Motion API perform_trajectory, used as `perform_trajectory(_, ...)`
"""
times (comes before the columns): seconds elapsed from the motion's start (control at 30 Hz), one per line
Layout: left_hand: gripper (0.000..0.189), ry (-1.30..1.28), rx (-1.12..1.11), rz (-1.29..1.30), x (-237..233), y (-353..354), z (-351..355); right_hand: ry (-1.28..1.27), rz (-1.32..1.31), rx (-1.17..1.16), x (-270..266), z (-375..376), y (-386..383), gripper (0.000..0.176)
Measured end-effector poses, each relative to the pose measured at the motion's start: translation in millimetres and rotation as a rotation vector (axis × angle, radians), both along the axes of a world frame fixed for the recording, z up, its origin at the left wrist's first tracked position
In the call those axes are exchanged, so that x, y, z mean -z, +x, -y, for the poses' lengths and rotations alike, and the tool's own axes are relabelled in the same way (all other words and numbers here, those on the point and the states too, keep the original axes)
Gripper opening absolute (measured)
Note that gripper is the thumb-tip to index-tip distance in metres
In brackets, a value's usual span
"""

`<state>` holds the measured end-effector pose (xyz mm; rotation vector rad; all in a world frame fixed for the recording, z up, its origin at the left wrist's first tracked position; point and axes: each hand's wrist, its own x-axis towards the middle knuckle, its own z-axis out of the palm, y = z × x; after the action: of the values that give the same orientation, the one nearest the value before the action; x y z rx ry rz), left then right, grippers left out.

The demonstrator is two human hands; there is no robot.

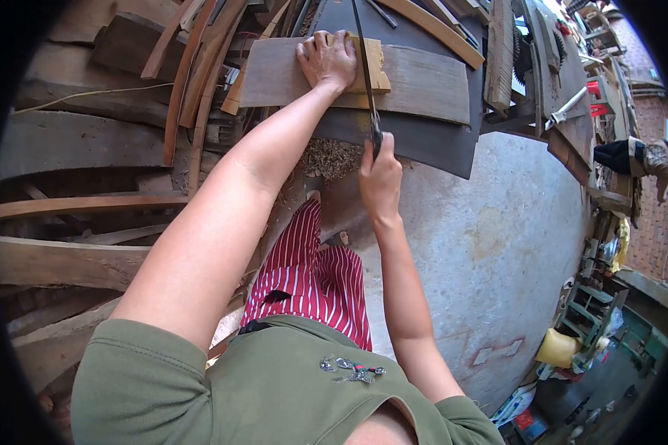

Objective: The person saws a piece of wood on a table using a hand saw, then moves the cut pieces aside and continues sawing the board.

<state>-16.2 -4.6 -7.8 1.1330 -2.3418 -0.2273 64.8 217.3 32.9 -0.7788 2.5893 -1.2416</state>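
A wide weathered board lies across a dark flat surface. A smaller light-coloured wooden block with a rough edge rests on it. Fingers bent, my left hand bears down on the wood at the block's left side and covers part of it. My right hand is wrapped round the dark handle of a handsaw. The long thin blade points away from me and crosses over the block, just right of my left hand.
Curved wooden strips and heavy planks crowd the left. Wood shavings lie below the dark surface. Concrete floor spreads to the right. Beyond it are a yellow container, green shelving and another person.
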Motion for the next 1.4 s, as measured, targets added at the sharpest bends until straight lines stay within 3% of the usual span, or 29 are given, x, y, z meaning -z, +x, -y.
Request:
perform_trajectory(0.33, 0.035, -0.011, -0.007, -0.015, -0.7, 1.8, -2.5, -0.035, 0.178, 0.032, -22.5, -91.0, 74.4, 0.016)
perform_trajectory(0.5, 0.035, -0.004, -0.009, -0.01, 0.1, 2.6, -0.7, -0.044, -0.022, -0.025, -1.1, -27.4, 17.8, 0.019)
perform_trajectory(0.6, 0.036, -0.006, 0.007, -0.002, 0.2, 0.8, -2.8, 0.041, -0.007, 0.038, 1.9, 7.3, -3.5, 0.019)
perform_trajectory(0.73, 0.036, 0.009, 0.009, -0.011, -1.2, -0.3, -1.1, -0.099, -0.013, 0.007, -1.4, -27.6, 21.9, 0.019)
perform_trajectory(0.9, 0.035, 0.02, -0.007, 0.019, -5.6, 2.4, -5.5, -0.004, 0.199, 0.05, -21.4, -92.8, 77.8, 0.018)
perform_trajectory(1.13, 0.036, 0.008, 0.003, 0.015, -1.4, 0.7, -3.0, -0.018, 0.031, 0.017, 1.6, -2.3, -0.5, 0.016)
perform_trajectory(1.23, 0.036, 0.023, 0.006, 0.001, -1.3, -1.1, -2.6, -0.104, -0.006, 0.029, 1.1, 2.2, -1.8, 0.015)
perform_trajectory(1.4, 0.036, 0.033, 0.028, -0.001, -5.2, 1.1, -4.6, -0.099, 0.092, 0.025, -7.7, -59.3, 49.0, 0.017)
